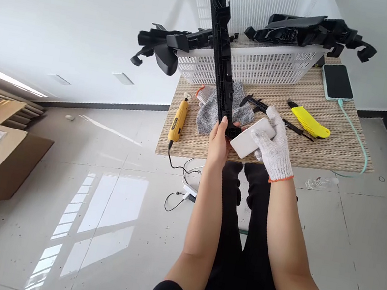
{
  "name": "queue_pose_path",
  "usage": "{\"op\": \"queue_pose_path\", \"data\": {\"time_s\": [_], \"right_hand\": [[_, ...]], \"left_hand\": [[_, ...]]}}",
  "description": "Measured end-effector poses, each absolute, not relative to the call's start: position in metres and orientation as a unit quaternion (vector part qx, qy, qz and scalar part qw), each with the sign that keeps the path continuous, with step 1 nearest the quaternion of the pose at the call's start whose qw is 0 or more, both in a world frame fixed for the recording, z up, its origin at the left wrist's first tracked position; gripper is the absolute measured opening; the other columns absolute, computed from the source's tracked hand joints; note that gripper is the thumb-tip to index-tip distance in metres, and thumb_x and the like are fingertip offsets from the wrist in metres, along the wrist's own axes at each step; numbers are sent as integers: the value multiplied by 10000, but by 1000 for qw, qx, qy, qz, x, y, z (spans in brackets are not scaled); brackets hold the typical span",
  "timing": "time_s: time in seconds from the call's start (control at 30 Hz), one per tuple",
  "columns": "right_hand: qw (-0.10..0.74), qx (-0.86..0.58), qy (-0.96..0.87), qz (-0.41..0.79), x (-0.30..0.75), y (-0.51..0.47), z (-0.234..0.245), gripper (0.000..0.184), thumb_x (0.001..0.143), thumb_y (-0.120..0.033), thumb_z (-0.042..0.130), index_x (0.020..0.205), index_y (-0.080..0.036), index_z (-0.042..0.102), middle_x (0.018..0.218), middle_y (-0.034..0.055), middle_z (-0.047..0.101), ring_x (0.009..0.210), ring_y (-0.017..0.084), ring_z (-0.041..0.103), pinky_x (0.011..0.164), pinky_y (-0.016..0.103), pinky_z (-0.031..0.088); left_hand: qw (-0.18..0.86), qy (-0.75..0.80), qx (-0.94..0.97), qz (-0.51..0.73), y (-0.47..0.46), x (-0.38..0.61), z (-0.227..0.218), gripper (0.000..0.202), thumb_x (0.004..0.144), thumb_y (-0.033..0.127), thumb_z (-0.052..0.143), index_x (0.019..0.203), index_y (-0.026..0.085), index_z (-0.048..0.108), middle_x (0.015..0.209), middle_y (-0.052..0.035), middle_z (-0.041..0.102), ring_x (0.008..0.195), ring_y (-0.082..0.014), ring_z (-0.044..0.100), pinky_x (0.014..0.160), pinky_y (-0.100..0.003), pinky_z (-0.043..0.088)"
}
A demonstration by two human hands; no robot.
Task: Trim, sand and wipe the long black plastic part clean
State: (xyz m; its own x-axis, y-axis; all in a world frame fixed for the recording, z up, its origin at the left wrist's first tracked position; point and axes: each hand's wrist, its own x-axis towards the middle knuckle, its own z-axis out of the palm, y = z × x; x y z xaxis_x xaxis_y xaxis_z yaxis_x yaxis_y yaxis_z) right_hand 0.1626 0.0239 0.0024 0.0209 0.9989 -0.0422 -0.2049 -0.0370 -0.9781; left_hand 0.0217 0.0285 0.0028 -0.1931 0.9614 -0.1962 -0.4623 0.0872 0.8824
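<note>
My bare left hand (219,142) is wrapped round the lower end of a long black plastic trim part (223,45), which slants up and away over the basket. In a white knitted glove with an orange cuff, my right hand (274,142) grips a flat white rectangular block (253,137). The block's left corner is close to the trim part's lower end; whether they touch I cannot tell. Beneath the trim part lies a grey cloth (206,117). A black caliper (292,126) rests just beyond my right hand.
A white plastic basket (267,68) with more black plastic parts (303,32) stands at the table's back. On the striped table (185,148) are a yellow corded rotary tool (179,120), a yellow utility knife (310,122) and a phone (337,83) on a cable. A cardboard box (14,163) sits left.
</note>
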Motion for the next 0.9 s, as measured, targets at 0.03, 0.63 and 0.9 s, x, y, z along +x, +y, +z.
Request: {"op": "queue_pose_path", "data": {"time_s": [0.03,0.63,0.9], "right_hand": [[544,-463,-447,539,162,26,0,824,814,-457,764,1547,-425,388,1024,16,656,562,90,553,385,185,409],[538,-448,-482,526,166,25,4,617,777,-262,788,1367,-341,623,1244,38,674,1073,256,676,722,341,651],[538,-437,-472,545,175,21,11,564,736,-230,814,1275,-330,681,1100,21,698,939,206,681,599,274,618]], "left_hand": [[584,457,275,612,28,21,3,441,972,550,583,1287,248,649,1015,-60,736,986,-211,734,806,-294,597],[609,465,294,571,24,18,3,321,991,475,577,1106,206,708,1154,-87,710,1287,-283,623,1007,-381,570],[612,463,315,558,25,19,6,340,1021,466,522,1109,192,705,1069,-87,727,1207,-261,670,958,-361,591]]}}
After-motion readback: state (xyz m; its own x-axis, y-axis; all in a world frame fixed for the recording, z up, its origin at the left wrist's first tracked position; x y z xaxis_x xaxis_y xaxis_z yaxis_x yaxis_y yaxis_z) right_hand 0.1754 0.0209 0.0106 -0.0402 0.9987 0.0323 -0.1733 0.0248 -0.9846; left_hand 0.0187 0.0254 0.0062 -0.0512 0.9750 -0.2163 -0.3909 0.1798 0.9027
